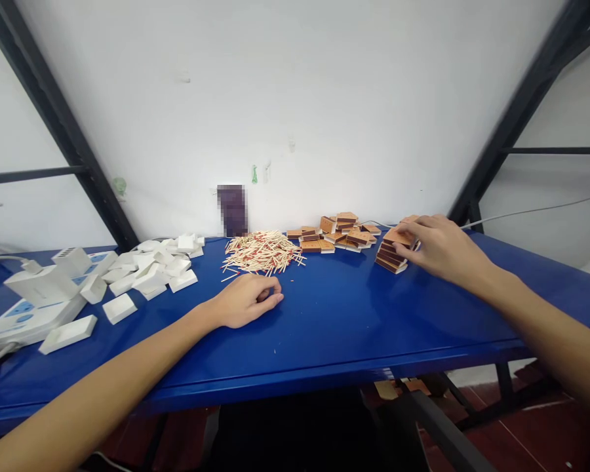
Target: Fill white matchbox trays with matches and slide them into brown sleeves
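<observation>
My left hand [250, 300] rests on the blue table [314, 328]. Its fingers are loosely curled, a gap shows between thumb and forefinger, and I see nothing held. Just beyond it lies a heap of loose red-tipped matches [263, 252]. My right hand [435, 246] is at a stack of orange-brown matchboxes [392, 254] on the right. Thumb and fingers close on a matchbox near the top of this leaning stack; the hand hides part of it.
A loose pile of matchbox sleeves [341, 233] lies against the wall. White inner trays [150, 265] are heaped on the left beside a white power strip [39, 318] with a charger [42, 285]. A blurred dark upright object [233, 210] stands behind the matches.
</observation>
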